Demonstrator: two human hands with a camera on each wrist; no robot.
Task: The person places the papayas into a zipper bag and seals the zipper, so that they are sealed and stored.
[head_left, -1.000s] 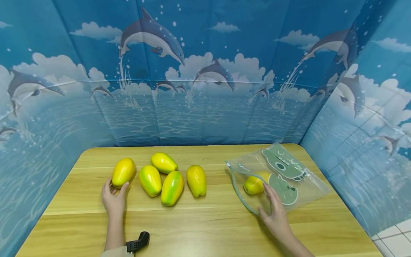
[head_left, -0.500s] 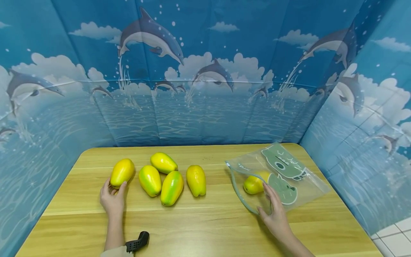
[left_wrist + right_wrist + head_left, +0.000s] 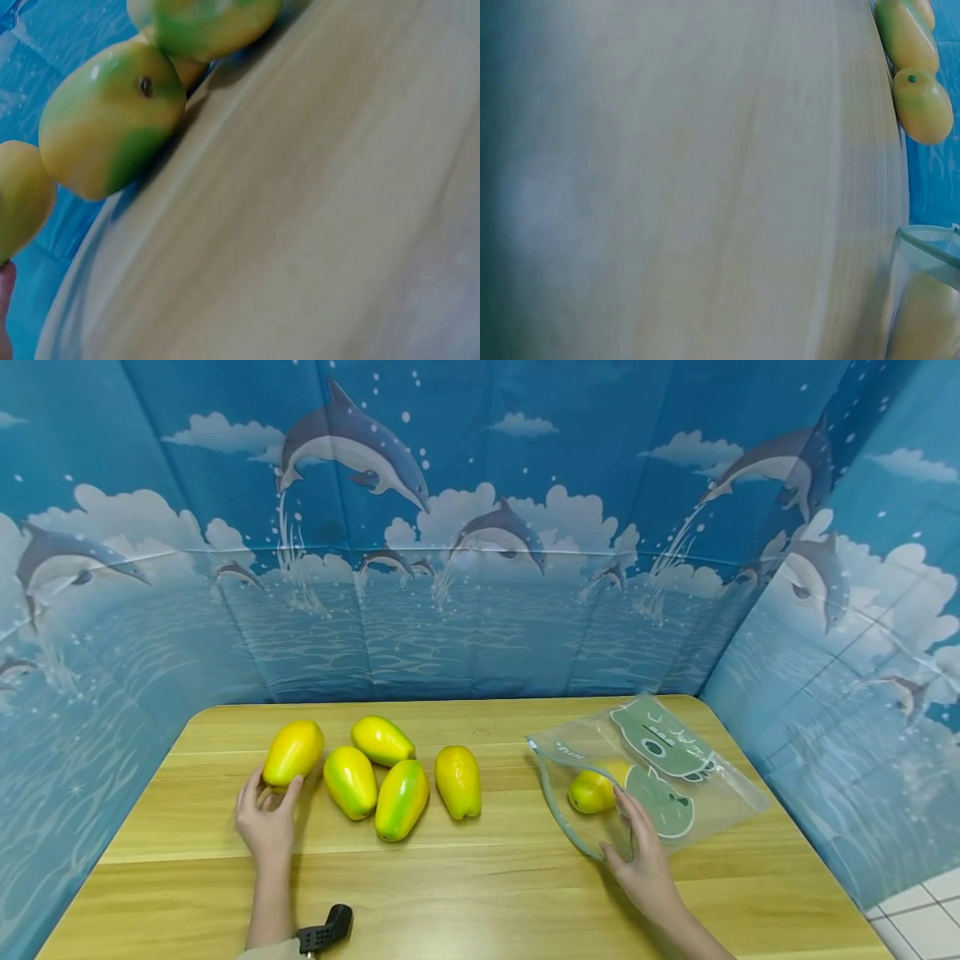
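Yellow fruit at the left of the table in head view, left hand curled round its near end, right hand parted, touching the mouth of the clear bag, left wrist view caught a fingertip against the fruit, right wrist view showed the bag, grip unseen.

The fruit in the left hand is coloured yellow. To that hand's right, three fruits are patched with yellow and green; farther right, a lone fruit is coloured yellow. At the right hand, a clear bag is trimmed in grey-green and printed with white-outlined green figures. Under both hands, the tabletop is streaked in tan. Beyond them, the blue curtain is patterned with grey-blue dolphins and white clouds.
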